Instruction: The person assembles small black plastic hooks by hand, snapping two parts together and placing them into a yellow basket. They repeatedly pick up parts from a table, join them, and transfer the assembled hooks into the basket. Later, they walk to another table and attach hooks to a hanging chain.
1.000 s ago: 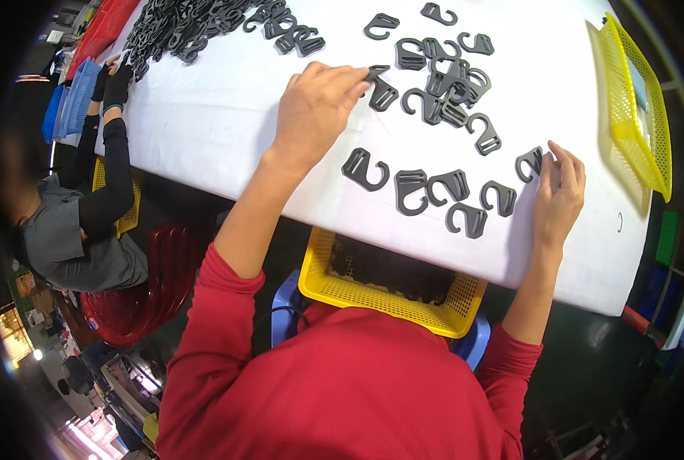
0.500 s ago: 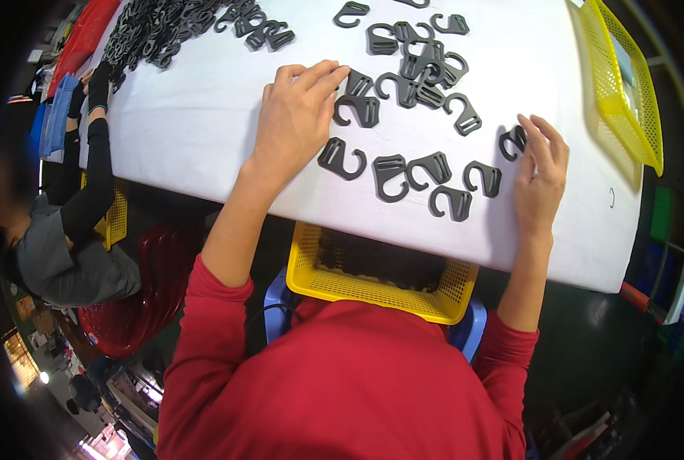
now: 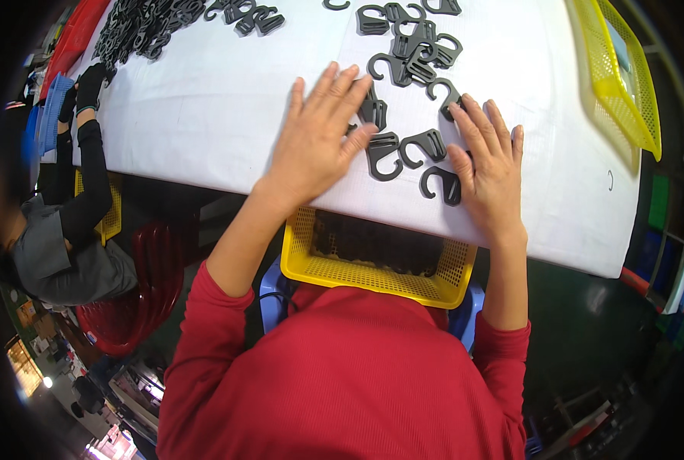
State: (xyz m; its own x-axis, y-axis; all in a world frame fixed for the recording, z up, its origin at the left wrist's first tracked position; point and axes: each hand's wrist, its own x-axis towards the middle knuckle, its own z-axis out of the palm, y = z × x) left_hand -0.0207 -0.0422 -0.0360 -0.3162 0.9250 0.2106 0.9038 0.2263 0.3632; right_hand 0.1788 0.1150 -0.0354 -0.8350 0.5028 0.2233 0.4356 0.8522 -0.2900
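Observation:
Black plastic hooks with slotted bases lie on the white-covered table [image 3: 212, 138]. My left hand [image 3: 315, 142] lies palm down with fingers spread, at the left edge of the near group; its fingertips meet a hook [image 3: 374, 111], and other hooks are partly hidden under it. On the other side my right hand [image 3: 491, 172] is also flat and spread. Its fingers touch a hook [image 3: 444, 93] at their tips, and its thumb is by another hook [image 3: 442, 184]. Between my hands sit a hook [image 3: 386, 157] and one more hook [image 3: 425, 146]. Neither hand grips anything.
A yellow basket [image 3: 296, 264] with dark contents stands below the table edge before me. Farther hooks [image 3: 415, 38] lie overlapping beyond my hands. A large hook pile [image 3: 139, 31] is at far left, near a co-worker's gloved hand [image 3: 90, 84]. Another yellow basket [image 3: 629, 115] stands at right.
My right hand has moved left and my left hand slightly right, so both are closer together. The near hooks between them are bunched more tightly. The view has shifted slightly.

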